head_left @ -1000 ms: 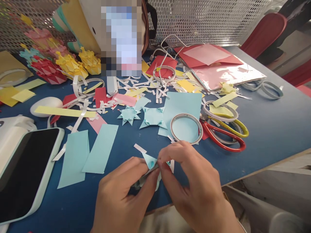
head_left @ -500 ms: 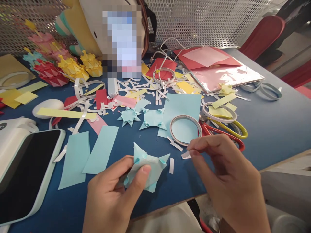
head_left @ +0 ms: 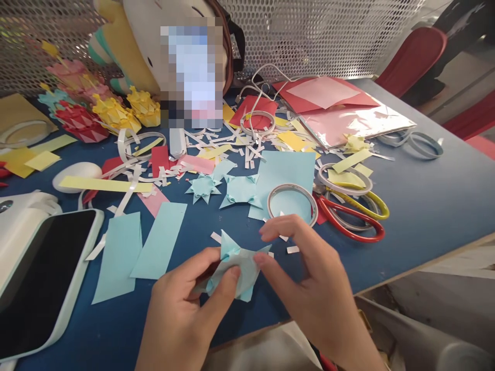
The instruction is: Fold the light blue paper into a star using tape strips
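My left hand (head_left: pixel 193 304) grips a folded light-blue paper piece (head_left: pixel 243 270) with pointed corners and curled edges, its thumb lying across the face. My right hand (head_left: pixel 305 263) is at the piece's right corner. Its thumb tip appears to touch the paper, while the index finger is lifted apart from the thumb. Beyond the hands lie a light-blue paper star (head_left: pixel 203 188) and a folded blue piece (head_left: pixel 240 190) with curled corners. A small white strip (head_left: pixel 293 250) rests on the table behind my right hand.
A tape roll (head_left: pixel 269 201) overlaps a blue sheet (head_left: pixel 286 167). Red-handled scissors (head_left: pixel 348 226) lie to the right. Blue paper strips (head_left: pixel 158 239) and a phone (head_left: pixel 46 278) are on the left. Paper scraps, yellow paper models (head_left: pixel 116 113) and a blurred screen (head_left: pixel 197 72) stand farther back.
My right hand has let go of the white strip, which lies on the table, and moved left to the folded paper's corner. My left hand still holds the piece, tilted slightly differently.
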Demonstrator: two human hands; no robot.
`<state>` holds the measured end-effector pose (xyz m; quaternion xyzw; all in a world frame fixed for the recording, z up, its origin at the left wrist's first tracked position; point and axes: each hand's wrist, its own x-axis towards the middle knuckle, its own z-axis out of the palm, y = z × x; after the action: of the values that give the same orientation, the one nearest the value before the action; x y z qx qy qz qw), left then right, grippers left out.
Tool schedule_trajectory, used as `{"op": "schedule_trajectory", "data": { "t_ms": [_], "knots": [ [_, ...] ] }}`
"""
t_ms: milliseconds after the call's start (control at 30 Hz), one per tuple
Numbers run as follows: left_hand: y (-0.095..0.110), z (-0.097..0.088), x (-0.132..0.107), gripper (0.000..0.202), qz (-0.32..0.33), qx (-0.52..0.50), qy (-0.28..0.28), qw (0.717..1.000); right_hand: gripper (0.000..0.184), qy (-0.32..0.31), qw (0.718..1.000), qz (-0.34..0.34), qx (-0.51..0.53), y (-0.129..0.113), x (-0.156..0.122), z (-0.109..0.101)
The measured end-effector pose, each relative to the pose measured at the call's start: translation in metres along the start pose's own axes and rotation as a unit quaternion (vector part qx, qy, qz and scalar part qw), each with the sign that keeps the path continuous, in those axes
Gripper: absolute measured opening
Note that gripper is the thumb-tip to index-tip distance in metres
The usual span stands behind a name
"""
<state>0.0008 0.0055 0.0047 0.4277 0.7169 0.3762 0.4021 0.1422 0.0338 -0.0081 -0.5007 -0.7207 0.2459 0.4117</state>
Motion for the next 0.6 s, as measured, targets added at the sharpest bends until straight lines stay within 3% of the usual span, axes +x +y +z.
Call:
{"op": "schedule_trajectory", "data": {
  "t_ms": [200,467,600],
  "knots": [
    [-0.007,-0.003,0.002,0.03,0.011,0.015,-0.018,1.0,0.015,-0.014,0.999,-0.004,0.03,0.001,0.0,0.015],
    [-0.02,-0.012,0.009,0.036,-0.021,-0.016,-0.024,0.999,0.024,-0.05,0.986,-0.15,0.055,0.005,-0.005,0.017],
    [-0.02,-0.012,0.007,0.033,-0.011,-0.029,-0.03,0.999,0.033,-0.039,0.989,-0.08,0.122,0.004,-0.009,0.014]
  ]
}}
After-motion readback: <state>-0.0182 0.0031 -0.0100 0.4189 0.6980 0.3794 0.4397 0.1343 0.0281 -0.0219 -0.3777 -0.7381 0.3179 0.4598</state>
